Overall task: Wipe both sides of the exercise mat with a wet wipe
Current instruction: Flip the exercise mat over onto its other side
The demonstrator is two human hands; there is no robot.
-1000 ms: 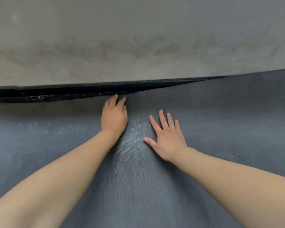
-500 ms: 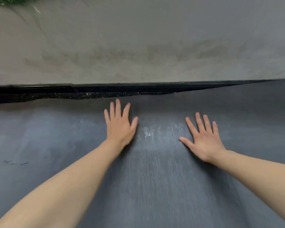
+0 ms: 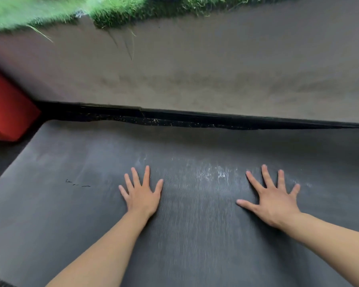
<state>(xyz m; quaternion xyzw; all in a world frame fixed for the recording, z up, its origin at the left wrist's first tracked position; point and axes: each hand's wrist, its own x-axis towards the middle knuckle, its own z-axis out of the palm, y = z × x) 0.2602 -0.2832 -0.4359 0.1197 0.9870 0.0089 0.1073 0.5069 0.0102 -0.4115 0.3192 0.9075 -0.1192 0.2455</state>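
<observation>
Both hands flat on exercise mat [image 3: 195, 245], fingers spread, holding nothing.

Mat runs off frame at right & bottom; grass [image 3: 116, 11] above it blurred, red block [image 3: 6, 108] off its left corner cut off. Vs 0.5 s ago: left hand [image 3: 142, 195] & right hand [image 3: 273, 201] further apart, further from mat's far edge.

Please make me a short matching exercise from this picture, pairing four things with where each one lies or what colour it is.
Column one:
1. left hand
2. right hand
3. dark grey ribbed exercise mat
4. red block

Column two:
A. beyond the mat's far left corner
B. flat on the mat, right of the other hand
C. lies under both palms
D. flat on the mat, near the mat's middle

Pairs: 1-D, 2-B, 3-C, 4-A
</observation>
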